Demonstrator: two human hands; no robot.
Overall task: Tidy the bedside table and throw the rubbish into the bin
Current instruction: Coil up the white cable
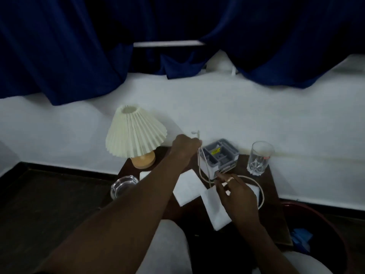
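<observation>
A dark wooden bedside table [274, 220] stands against the white wall. My left hand [184, 148] grips the upper end of a white cable [201, 171], lifted above the table beside a grey compartment organiser [218, 155]. My right hand [236, 191] pinches the same cable lower down, just in front of the organiser; the cable loops round to the right [260, 189]. White paper napkins [188, 187] lie flat on the table under and between my hands. A dark bin with a red rim [335, 224] sits at the lower right, with blue rubbish [301, 239] inside.
A lamp with a pleated cream shade [135, 133] and wooden base stands at the table's back left. A glass ashtray [123, 185] sits at the left edge, a clear drinking glass [259, 157] at the back right. Dark blue curtains [79, 46] hang behind.
</observation>
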